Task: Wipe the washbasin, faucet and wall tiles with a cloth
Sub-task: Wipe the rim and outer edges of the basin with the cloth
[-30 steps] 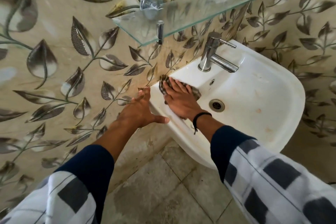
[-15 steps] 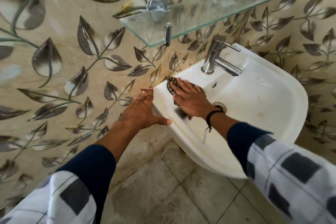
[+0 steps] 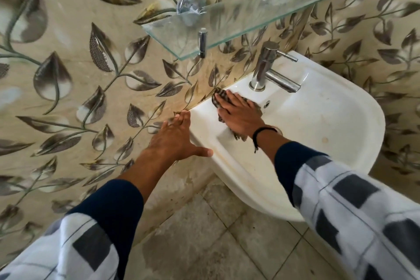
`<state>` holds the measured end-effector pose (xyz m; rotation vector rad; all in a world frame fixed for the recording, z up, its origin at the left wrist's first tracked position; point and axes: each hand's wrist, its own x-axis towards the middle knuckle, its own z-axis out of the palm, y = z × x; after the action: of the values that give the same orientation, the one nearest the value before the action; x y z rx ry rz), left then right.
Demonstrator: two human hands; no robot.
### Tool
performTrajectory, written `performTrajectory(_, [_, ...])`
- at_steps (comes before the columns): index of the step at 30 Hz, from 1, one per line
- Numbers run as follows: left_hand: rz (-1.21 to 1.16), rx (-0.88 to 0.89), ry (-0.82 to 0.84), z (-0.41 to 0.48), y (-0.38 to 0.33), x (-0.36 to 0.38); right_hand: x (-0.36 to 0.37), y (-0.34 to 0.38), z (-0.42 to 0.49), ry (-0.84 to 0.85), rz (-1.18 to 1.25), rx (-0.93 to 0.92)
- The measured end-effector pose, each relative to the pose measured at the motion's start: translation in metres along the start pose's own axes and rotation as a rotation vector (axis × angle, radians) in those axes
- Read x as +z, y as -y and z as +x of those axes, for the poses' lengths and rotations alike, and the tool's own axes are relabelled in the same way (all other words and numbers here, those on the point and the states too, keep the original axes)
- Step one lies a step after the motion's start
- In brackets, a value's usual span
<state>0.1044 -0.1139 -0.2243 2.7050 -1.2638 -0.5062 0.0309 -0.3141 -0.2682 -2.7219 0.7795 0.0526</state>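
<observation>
While the left hand (image 3: 175,141) braces flat and open against the wall tiles (image 3: 68,102) beside the washbasin (image 3: 329,125), holding nothing, the right hand (image 3: 241,116) presses a checked cloth (image 3: 219,95) onto the rim near the faucet (image 3: 270,68). Its fingers lie spread, not gripping.

— What does the washbasin (image 3: 318,125) look like?
— White ceramic, rounded front, fixed to the wall. It has yellowish stains along its near rim and a few brownish spots inside the bowl, toward 3 o'clock.
— And the cloth (image 3: 219,98)?
— Dark, checked, crumpled flat on the basin's rim at the corner nearest the wall, about 9 o'clock from the faucet (image 3: 270,70). One frayed end hangs into the bowl.
— The faucet?
— Brushed metal, upright at the back of the basin, spout angled toward 4 o'clock, thin lever on top.
— The wall tiles (image 3: 75,79)?
— Glossy beige with grey-brown leaf vines; grimy yellow streaks where they meet the basin.
</observation>
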Motion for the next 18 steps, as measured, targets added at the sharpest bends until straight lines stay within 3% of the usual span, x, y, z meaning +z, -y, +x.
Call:
performTrajectory(2, [0.005,0.005,-0.006,0.0,0.0,0.001,0.006,0.014,-0.008,-0.02,0.021,0.011])
performTrajectory(8, [-0.016,0.007,-0.012,0.004,0.005,0.005,0.0,-0.01,-0.009,0.009,-0.125,-0.197])
performTrajectory(16, [0.007,0.002,-0.009,0.001,0.002,0.003,-0.008,0.001,0.022,-0.104,0.097,0.292])
performTrajectory(18, [0.024,0.004,0.007,0.001,0.0,0.001,-0.008,0.008,0.017,-0.075,0.095,0.269])
